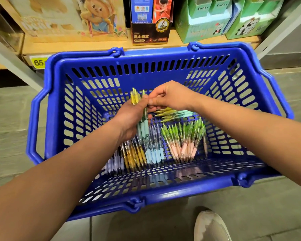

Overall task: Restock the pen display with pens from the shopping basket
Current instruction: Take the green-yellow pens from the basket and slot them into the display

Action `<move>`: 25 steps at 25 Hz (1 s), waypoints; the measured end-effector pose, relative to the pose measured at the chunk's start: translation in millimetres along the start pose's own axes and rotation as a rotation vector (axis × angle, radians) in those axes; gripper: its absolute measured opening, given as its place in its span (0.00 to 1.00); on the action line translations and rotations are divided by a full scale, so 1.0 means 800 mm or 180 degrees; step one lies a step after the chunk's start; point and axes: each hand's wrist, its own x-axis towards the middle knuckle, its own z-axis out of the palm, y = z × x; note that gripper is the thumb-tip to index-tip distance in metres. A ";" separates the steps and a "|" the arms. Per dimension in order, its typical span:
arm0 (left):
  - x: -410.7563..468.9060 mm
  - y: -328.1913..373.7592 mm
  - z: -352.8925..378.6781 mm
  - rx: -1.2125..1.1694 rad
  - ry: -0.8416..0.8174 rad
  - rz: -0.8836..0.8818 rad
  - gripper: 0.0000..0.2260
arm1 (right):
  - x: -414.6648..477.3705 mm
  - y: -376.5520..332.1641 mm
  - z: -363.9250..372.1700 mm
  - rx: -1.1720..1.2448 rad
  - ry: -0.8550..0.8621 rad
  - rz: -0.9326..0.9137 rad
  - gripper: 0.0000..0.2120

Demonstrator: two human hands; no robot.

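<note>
The left hand (130, 119) is curled round a small bunch of mint-grip pens (143, 128), held upright inside the blue shopping basket (163, 194). The right hand (170, 98) pinches the bunch's upper end. More pens, among them pink-grip pens (185, 148), lie on the basket floor.

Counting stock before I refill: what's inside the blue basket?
Loose pens on the basket floor: pink-grip pens, yellow pens, blue-grip pens, lilac pens, teal pens. The left hand holds a bunch, which the right hand pinches; whatever lies under both hands is hidden.
</note>
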 end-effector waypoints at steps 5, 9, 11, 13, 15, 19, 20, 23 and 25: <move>0.002 -0.003 -0.006 0.0333 0.0180 -0.0067 0.21 | 0.007 0.051 0.001 -0.2251 0.0221 0.0341 0.05; 0.006 0.000 -0.009 0.0158 0.0181 0.0009 0.13 | 0.004 0.071 -0.002 -0.3646 -0.0301 0.0492 0.13; 0.006 0.000 -0.011 0.0107 0.0212 0.0023 0.10 | 0.003 0.073 -0.003 -0.3982 -0.0394 0.0370 0.19; 0.008 -0.002 -0.012 0.0107 0.0279 0.0042 0.12 | 0.003 0.073 -0.004 -0.4329 -0.0440 0.0167 0.23; 0.009 -0.003 -0.011 0.0089 0.0325 0.0071 0.14 | 0.002 0.076 -0.004 -0.4606 -0.0515 0.0042 0.26; 0.010 -0.004 -0.012 0.0028 0.0371 0.0034 0.12 | -0.001 0.075 -0.011 -0.4499 -0.0575 0.0065 0.28; 0.011 -0.005 -0.013 0.0052 0.0373 0.0036 0.12 | -0.001 0.072 -0.015 -0.4331 -0.0523 0.0118 0.28; 0.011 -0.006 -0.013 0.0100 0.0425 0.0041 0.10 | 0.002 0.052 -0.034 -0.3641 -0.0291 0.0011 0.13; 0.012 -0.005 -0.012 0.0139 0.0425 0.0061 0.10 | 0.000 0.035 -0.037 -0.2458 0.0056 -0.0159 0.04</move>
